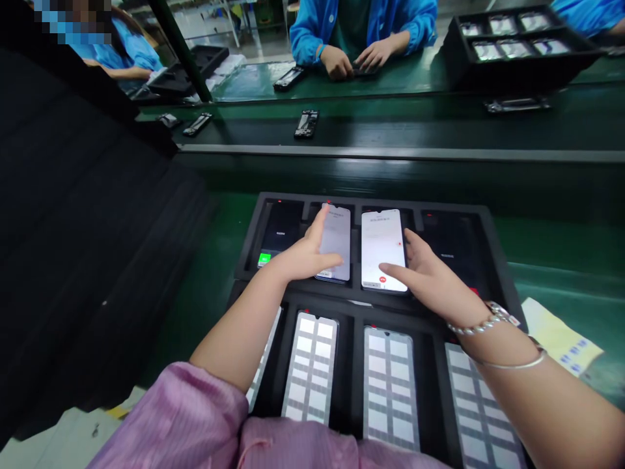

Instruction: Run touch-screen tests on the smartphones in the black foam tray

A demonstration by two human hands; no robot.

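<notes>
My left hand [312,251] lies over the left edge of a lit smartphone [336,234] in a black tray. Its fingers are stretched out along that edge, and its thumb is over the lower screen. My right hand [430,273] is at the right side of another smartphone [379,238] with a white call screen and a red round button. The thumb reaches over the lower screen, apart from the fingers beside the edge. Whether either thumb touches the glass, I cannot tell. Dark-screened phones [280,228] lie in the outer slots, one showing a green patch.
A nearer black tray [349,378] holds several phones with white block patterns. Yellowish paper [561,335] lies at right. Beyond, phone frames [306,124] lie on a green belt; a co-worker's hands [359,62] handle a dark part. A dark cloth [73,228] fills the left.
</notes>
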